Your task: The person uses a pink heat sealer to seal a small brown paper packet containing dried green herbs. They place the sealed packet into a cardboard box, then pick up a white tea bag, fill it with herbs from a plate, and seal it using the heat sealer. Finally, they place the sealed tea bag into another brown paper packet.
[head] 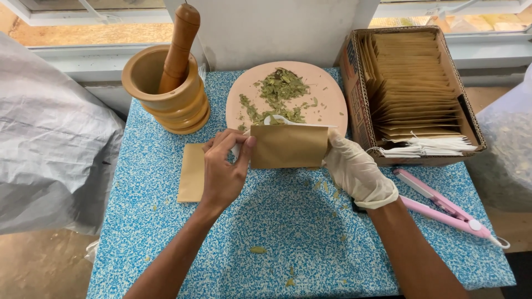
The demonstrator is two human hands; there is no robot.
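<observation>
Two hands meet at the centre of the frame over a blue-and-white speckled tabletop [288, 232]; the bare left hand [224, 169] pinches the left edge of a small brown paper pouch [288, 145] between thumb and fingers, while the right hand [357, 171], in a thin white glove, closes on the pouch's right edge; the pouch is held upright, just in front of a round pale pink plate [327, 94]. A white spoon [280, 119] pokes up from behind the pouch's top edge; whether either hand holds it I cannot tell. Dried green crushed leaves [280, 94] lie scattered on the plate; a second flat brown pouch [192, 173] lies on the table just left of the left hand. At the upper left stands a turned wooden mortar [166, 94] with a wooden pestle [180, 44] leaning in it; at the upper right a cardboard box [354, 83] holds a row of brown pouches, with white pieces at its front; a pink flat sealing iron [443, 207] lies at the right, beyond the gloved wrist.
</observation>
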